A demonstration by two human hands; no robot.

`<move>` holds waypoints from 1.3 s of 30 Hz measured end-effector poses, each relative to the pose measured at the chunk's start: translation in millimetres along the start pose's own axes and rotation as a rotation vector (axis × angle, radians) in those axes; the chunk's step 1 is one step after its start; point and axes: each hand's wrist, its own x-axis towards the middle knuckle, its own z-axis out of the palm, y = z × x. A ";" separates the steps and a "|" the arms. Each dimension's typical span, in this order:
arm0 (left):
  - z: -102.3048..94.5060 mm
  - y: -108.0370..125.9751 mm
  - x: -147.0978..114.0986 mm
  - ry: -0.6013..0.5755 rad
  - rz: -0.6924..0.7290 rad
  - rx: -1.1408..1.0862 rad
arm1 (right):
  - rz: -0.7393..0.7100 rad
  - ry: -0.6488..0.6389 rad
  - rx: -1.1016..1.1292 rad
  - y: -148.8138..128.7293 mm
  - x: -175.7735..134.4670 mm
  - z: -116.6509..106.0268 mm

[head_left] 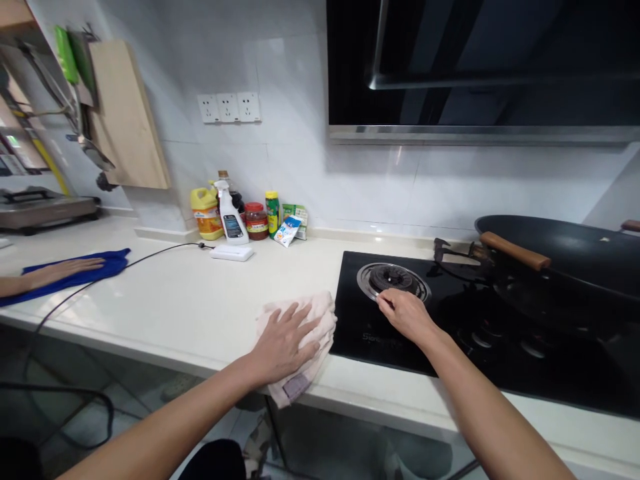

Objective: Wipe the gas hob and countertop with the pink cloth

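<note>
My left hand (285,343) lies flat with fingers spread on a folded pale pink cloth (320,327), pressing it to the white countertop (210,313) just left of the black glass cooktop (360,340). Part of the cloth hangs over the front edge. Over the cooktop, my right hand (404,313) is closed in a pinch at the near rim of the round metal burner ring (369,279). Whatever may be between those fingers is hidden. The burner's dark centre (395,279) shows beyond the knuckles.
A large wok (565,247) with a wooden handle (516,251) sits on the right burner. Against the wall stand a white spray bottle (231,217), a red-lidded jar (257,221) and other containers. At left, another person's hand (83,265) rests on a blue cloth (117,261), near a black cable.
</note>
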 end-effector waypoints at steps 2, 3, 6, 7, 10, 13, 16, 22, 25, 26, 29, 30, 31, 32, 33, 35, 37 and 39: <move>-1.0 -0.5 -1.6 -0.003 0.000 -0.008 | -0.002 -0.001 -0.002 -0.1 -0.4 0.2; -1.2 -1.2 -2.9 -0.005 0.001 -0.012 | -0.003 -0.003 -0.001 -0.2 -0.6 0.3; -0.6 -5.8 -9.7 0.002 0.011 -0.029 | -0.006 -0.011 0.006 0.0 -0.9 1.0; -0.2 -7.9 -12.7 0.009 0.015 -0.037 | -0.007 -0.016 0.008 0.2 -1.0 1.4; -0.3 -13.7 -22.0 0.024 0.013 -0.058 | -0.005 -0.036 0.008 1.6 -1.0 2.6; -3.2 -17.1 -29.4 0.009 -0.001 -0.067 | 0.003 -0.054 0.008 3.0 -0.7 4.0; -5.9 -19.0 -35.4 -0.022 -0.018 -0.064 | 0.007 -0.056 0.017 3.4 -0.4 4.9; -5.4 -29.6 -51.9 0.012 -0.062 -0.049 | 0.003 -0.065 0.019 2.2 -0.9 4.3; -7.9 -41.1 -59.8 -0.012 -0.128 -0.050 | -0.008 -0.069 0.020 1.1 -1.5 3.9; -9.2 -46.0 -61.4 -0.026 -0.170 -0.049 | -0.012 -0.067 0.020 0.5 -1.8 3.9; -13.0 -63.9 -61.5 -0.078 -0.329 -0.048 | -0.024 -0.061 0.024 -2.5 -2.7 4.0; -13.6 -70.8 -59.7 -0.098 -0.376 -0.050 | -0.029 -0.060 0.027 -3.8 -2.9 4.0; -13.6 -77.9 -56.8 -0.118 -0.414 -0.051 | -0.033 -0.063 0.032 -5.1 -3.2 3.9; -12.9 -85.1 -52.9 -0.131 -0.447 -0.050 | -0.039 -0.066 0.038 -6.4 -3.4 3.7; -11.4 -92.1 -47.9 -0.137 -0.477 -0.043 | -0.047 -0.070 0.044 -7.5 -3.6 3.5; -6.4 -105.4 -35.2 -0.128 -0.525 -0.012 | -0.061 -0.073 0.051 -9.6 -3.8 2.4; 0.2 -116.4 -19.8 -0.104 -0.555 0.032 | -0.073 -0.072 0.048 -11.5 -3.9 0.6; 6.5 -124.6 -3.1 -0.088 -0.562 0.066 | -0.083 -0.066 0.037 -13.6 -4.2 -1.6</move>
